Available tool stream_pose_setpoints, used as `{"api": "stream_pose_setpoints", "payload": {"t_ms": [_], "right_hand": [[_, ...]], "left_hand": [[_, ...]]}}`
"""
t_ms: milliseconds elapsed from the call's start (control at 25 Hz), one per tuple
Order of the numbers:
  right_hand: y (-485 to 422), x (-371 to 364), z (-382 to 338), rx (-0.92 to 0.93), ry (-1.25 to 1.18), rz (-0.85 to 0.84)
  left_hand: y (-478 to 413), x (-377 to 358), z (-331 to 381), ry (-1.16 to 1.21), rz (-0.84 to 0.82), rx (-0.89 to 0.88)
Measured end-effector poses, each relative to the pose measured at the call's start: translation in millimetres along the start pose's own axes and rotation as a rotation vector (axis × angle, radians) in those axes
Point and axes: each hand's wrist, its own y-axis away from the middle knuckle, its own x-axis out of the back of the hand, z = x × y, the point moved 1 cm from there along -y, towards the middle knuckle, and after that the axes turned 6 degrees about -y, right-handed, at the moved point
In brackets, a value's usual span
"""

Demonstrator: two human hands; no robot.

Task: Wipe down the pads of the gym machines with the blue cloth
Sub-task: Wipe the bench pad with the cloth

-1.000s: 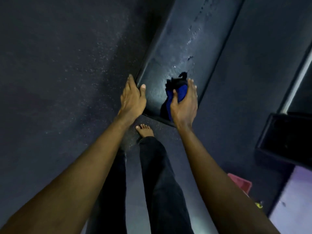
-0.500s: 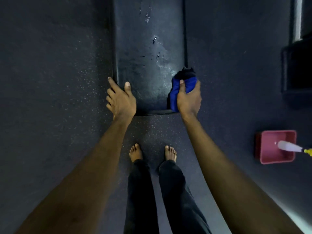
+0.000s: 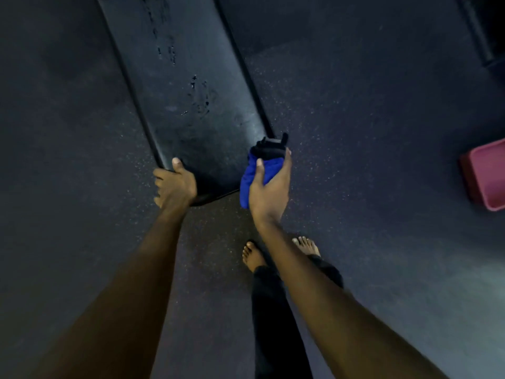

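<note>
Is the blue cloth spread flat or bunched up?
Bunched up: the cloth is a wad gripped in the right hand, beside the pad.

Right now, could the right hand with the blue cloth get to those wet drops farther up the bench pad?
Probably yes. The right hand holds the blue cloth at the bench pad's near corner, and nothing lies between it and the wet drops.
</note>
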Motion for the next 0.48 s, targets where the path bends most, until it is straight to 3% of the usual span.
{"api": "stream_pose_setpoints", "payload": {"t_ms": [120, 320, 400, 480], "right_hand": [[-12, -4, 5, 0.002, 0.054, -0.022], [-88, -4, -31, -0.086, 0.278, -0.101], [-96, -6, -42, 0.017, 0.360, -0.139], [-80, -3, -37, 0.263, 0.421, -0.261]], "left_hand": [[1, -6, 5, 0.082, 0.018, 0.111], [19, -29, 10, 0.256, 0.258, 0.127], [20, -33, 12, 0.281, 0.399, 0.158], [22, -34, 17, 0.301, 0.463, 0.190]]}}
